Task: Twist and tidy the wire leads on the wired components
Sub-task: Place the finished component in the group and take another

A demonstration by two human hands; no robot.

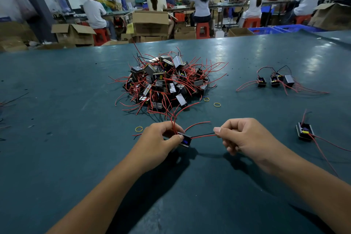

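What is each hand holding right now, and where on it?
The left hand grips a small black component by its body. The right hand pinches the far end of that component's black and red leads, pulled out sideways.

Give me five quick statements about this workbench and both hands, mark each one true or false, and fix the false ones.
1. The left hand grips a small black component. True.
2. The right hand rests empty on the table. False: it pinches the black and red leads coming from that component.
3. A pile of wired components lies beyond the hands. True.
4. The rubber bands on the table are blue. False: the rubber band near the left hand is yellow, like the others.
5. One component lies alone to the right. True.
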